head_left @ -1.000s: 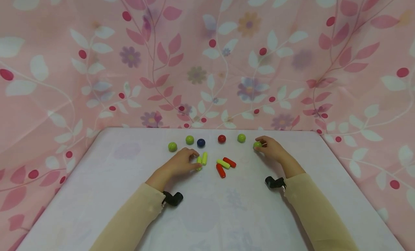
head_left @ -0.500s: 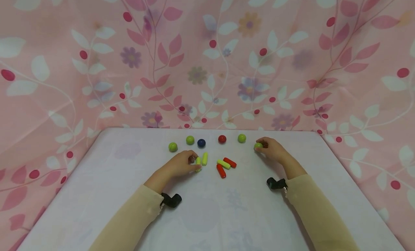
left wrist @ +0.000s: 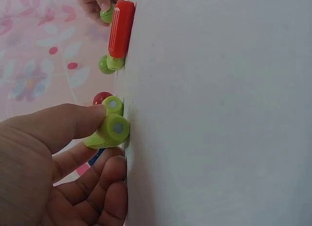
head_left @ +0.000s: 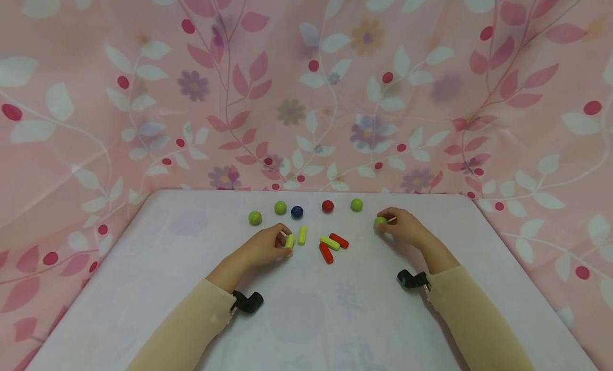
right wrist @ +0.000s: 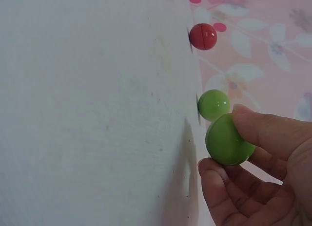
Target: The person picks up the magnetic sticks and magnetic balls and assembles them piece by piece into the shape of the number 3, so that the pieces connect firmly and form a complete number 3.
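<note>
My left hand [head_left: 262, 247] pinches a yellow-green rod [left wrist: 116, 129] between thumb and fingers; its near end carries a grey disc, like a magnet. A second yellow-green rod [head_left: 302, 235] lies just right of it. In the right wrist view, a green ball [right wrist: 228, 141] sits between the thumb and fingers of my right hand [head_left: 404, 226]. Between the hands, another yellow-green rod [head_left: 330, 242] lies between two red rods, one red rod [head_left: 339, 240] behind and one red rod [head_left: 326, 253] in front.
Along the back of the white table [head_left: 306, 318] stand a green ball [head_left: 255, 217], another green ball [head_left: 280, 207], a dark blue ball [head_left: 297, 212], a red ball [head_left: 328, 206] and a further green ball [head_left: 356, 204]. A pink floral cloth [head_left: 297, 94] hangs behind.
The left hand has drawn its yellow-green rod slightly left, away from the neighbouring rod, and tilted it. The right hand has come a little nearer with the green ball.
</note>
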The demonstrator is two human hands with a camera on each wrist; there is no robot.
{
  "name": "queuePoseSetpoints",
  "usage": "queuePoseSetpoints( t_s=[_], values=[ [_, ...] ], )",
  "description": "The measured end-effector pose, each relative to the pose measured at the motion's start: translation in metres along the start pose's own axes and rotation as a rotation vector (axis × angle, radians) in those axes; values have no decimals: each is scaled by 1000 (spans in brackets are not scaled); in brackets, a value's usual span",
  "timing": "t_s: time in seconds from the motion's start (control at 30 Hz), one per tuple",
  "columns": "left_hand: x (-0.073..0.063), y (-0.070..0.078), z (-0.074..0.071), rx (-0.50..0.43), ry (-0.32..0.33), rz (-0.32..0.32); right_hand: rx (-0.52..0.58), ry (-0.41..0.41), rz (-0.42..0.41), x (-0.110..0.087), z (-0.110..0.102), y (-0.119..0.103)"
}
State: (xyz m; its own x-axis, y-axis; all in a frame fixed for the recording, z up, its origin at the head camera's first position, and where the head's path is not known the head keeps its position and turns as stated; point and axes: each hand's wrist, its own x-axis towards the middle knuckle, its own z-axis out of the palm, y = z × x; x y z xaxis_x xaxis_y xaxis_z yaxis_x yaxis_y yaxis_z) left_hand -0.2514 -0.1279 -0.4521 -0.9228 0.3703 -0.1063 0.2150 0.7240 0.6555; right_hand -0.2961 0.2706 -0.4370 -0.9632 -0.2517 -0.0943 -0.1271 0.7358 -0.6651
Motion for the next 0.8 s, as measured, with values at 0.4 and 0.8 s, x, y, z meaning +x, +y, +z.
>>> queuePoseSetpoints(
  t_s=[0.4, 0.8],
  values=[
    [-8, 2, -2, 1, 15, 13, -5, -20, -20, -19, 2, -9],
    [-19, 6, 1, -34, -49, 14, 30, -84, -56, -36, 12, -19]
  ],
)
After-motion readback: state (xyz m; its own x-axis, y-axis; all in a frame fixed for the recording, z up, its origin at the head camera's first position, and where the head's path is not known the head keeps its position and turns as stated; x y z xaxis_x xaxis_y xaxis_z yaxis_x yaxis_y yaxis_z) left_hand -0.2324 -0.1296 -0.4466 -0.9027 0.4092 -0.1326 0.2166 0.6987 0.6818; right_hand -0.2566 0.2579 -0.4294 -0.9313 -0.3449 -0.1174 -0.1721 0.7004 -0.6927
